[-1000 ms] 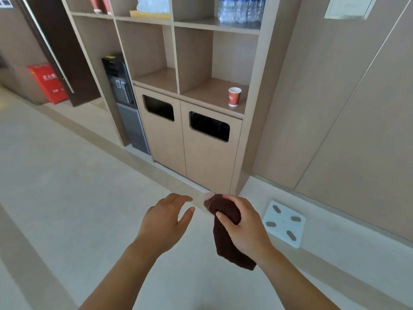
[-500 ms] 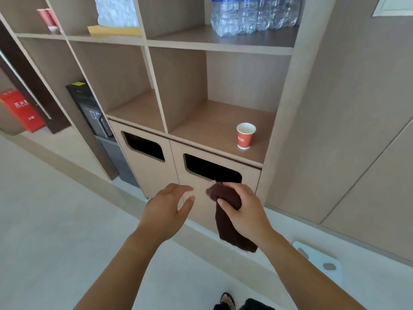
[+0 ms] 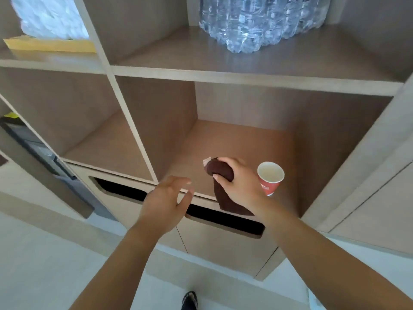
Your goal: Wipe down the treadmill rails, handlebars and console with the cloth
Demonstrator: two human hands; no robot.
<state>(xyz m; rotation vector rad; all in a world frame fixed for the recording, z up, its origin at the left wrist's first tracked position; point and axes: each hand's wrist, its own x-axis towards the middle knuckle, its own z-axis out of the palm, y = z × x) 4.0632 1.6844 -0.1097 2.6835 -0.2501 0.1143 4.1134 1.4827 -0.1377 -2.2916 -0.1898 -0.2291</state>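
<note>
- Head view, looking down at a wooden shelf unit (image 3: pixel 223 73) with open cubbies.
- Right hand (image 3: pixel 242 185): clamped around a dark brown cloth (image 3: pixel 220 173), thumb across its front, fingers wrapped over the bunched top.
- Cloth: held over the front part of the lower right cubby's floor, its loose tail hanging below the hand, past the shelf edge and in front of the dark slot (image 3: pixel 223 217) in the cabinet door beneath.
- A small pale tag or corner (image 3: pixel 206 161) sticking out at the upper left of the bunched cloth.
- Left hand (image 3: pixel 166 202): empty, fingers spread and slightly curled, thumb apart from the rest, hovering before the shelf edge just left of the cloth, not touching it.
- Red paper cup (image 3: pixel 270 177): upright on the same cubby floor, just right of the right hand, white inside showing.
- Shelf above: a wrapped pack of water bottles (image 3: pixel 250 21) on the right; on the left, a pale wrapped bundle (image 3: pixel 49 16) resting on a yellow sheet (image 3: pixel 51 44).
- Far left: a dark appliance (image 3: pixel 33 151) standing beside the unit, only partly visible.
- Bottom edge: tip of a dark sandal (image 3: pixel 190 299) on the pale floor (image 3: pixel 44 265).
- No treadmill anywhere in view.
</note>
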